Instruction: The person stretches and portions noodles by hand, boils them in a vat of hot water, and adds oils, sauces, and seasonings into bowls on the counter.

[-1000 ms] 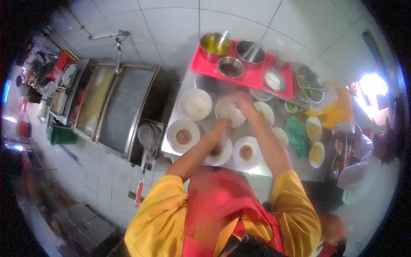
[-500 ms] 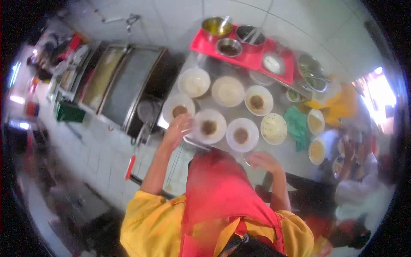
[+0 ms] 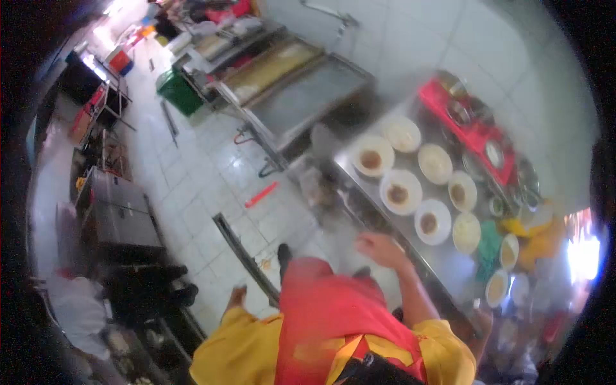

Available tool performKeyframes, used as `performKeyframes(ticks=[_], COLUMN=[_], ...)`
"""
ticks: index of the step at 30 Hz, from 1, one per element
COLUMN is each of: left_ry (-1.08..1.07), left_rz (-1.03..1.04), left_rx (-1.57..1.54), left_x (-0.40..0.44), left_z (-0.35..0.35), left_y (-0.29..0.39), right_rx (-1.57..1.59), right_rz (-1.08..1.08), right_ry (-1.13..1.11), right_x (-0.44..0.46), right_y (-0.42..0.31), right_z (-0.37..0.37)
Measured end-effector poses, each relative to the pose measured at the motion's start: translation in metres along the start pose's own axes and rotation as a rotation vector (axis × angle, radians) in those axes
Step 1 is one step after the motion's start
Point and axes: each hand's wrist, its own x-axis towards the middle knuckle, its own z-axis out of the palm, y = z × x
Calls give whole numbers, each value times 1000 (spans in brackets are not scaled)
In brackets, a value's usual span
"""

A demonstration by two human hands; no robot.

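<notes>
My right hand [image 3: 382,249] hovers off the near edge of the steel table [image 3: 459,276], fingers loosely bent, with nothing visible in it. Low at my left side, my left hand [image 3: 237,296] shows only as a small blurred shape, its fingers not distinct. White bowls stand on the table. Closest to my right hand are a bowl with brown sauce [image 3: 428,222] and another sauce bowl [image 3: 399,194]. Behind them are a bowl of pale content [image 3: 435,163] and a bowl with green flecks [image 3: 466,232].
A red tray [image 3: 443,125] with metal containers lies along the wall. A green cloth [image 3: 489,247] and a yellow cloth [image 3: 536,240] are at the right. Steel basins [image 3: 308,96] stand ahead. A floor drain [image 3: 244,256], a red-handled tool [image 3: 261,194] and a green bin [image 3: 179,93] are at left.
My view has swung left, so the table and bowls now sit farther right. My left hand has left the sauce bowl and dropped to my side. More floor shows.
</notes>
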Motion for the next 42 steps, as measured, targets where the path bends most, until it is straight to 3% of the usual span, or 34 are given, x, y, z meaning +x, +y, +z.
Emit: performKeyframes(ticks=[1, 2, 3, 4, 5, 6, 7, 10, 12, 14, 16, 18, 22, 24, 27, 28, 31, 33, 35, 39, 42], left_ry=[-61, -146, -235, -213, -15, -13, 81, 83, 115, 229, 211, 328, 285, 269, 160, 110, 50, 38, 24, -67, -38], left_rz=[-32, -234, -433, -55, 243, 32, -158, -335, -112, -108, 55, 429, 667, 644, 590, 582, 555, 556, 443, 401, 479], left_rx=[-185, -547, -905, -375, 192, -247, -701, -465, -470, -588, -431, -120, -98, -27, 190, 144, 119, 123, -126, -241, -245], left_x=[-10, -22, -37, -10, -2, 2, -36, -6, 7, 21, 43, 97, 206, 244, 317, 337, 381, 405, 436, 515, 591], left_z=[-11, -31, -57, -52, -62, -76, -102, -174, -232, -293, -356, -406, -503, -543, -590, -608, -663, -697, -732, -814, -861], left_y=[-40, -40, -51, -87, -92, -122, -90, -89, -80, -14, 64, 116, 231, 278, 306, 315, 337, 353, 374, 477, 580], right_rx=[-1, -20, 188, 401, 400, 349, 305, 330, 273, 261, 241, -141, -371, -300, -337, -530, -588, -424, -332, -203, -175], right_rz=[-100, -127, -99, -60, -79, -134, -176, -183, -161, -199, -265, -193, -110, -162, -84, -77, -218, -294, -270, -270, -287], right_ry=[-32, -37, -121, -206, -209, -222, -234, -148, -159, -235, -307, -223, -231, -329, -274, -248, -241, -232, -246, -241, -176], right_x=[22, 46, 69, 93, 124, 158, 190, 253, 285, 324, 362, 396, 480, 534, 627, 662, 770, 818, 851, 948, 1016], right_y=[-11, -34, -64, -91, -113, -136, -162, -254, -299, -303, -304, -304, -306, -306, -307, -322, -348, -408, -460, -508, -497], right_z=[13, 24, 37, 55, 74, 93, 108, 143, 163, 182, 192, 199, 214, 212, 217, 218, 219, 201, 189, 180, 181])
